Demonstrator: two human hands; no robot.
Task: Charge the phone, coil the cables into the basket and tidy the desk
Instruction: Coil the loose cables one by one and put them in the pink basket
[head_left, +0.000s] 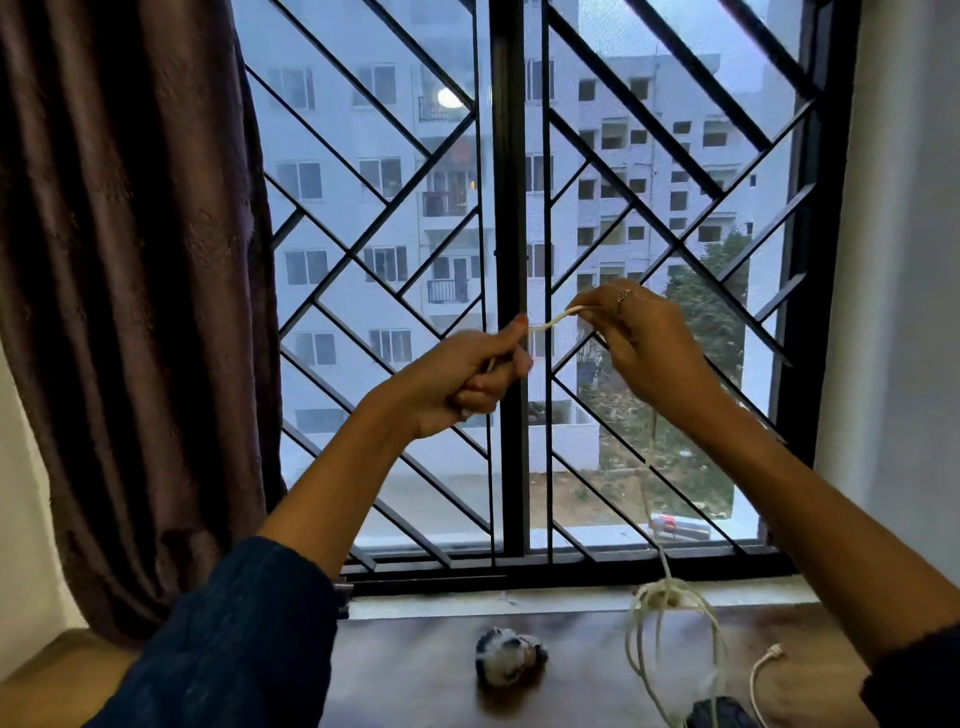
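The left hand (467, 376) is curled tight around one end of a thin white cable (550, 322). The right hand (641, 338) pinches the same cable a little way along, so a short bit is pulled straight between the two hands. Both hands are held up high in front of the window.

From the right hand the cable drops down to a tangled knot (662, 597) hanging just above the desk (415, 670). More loops hang from the knot. A white plug end (774, 652) lies on the desk to the lower right of the knot.

I think the step now is to undo the tangle so the cable can be coiled. To do it well, keep the pull soft and work the knot loose with the fingers. A hard tug would likely make the knot tighter.

Far below the hands, the desk is dark brown wood. A small black and white toy (506, 657) sits on it, left of the knot. A dark thing (719, 714) shows at the bottom edge, and I cannot tell what it is. No basket is in view.

Behind the hands is a window with black bars (509, 208). A dark curtain (130, 260) hangs to the left.
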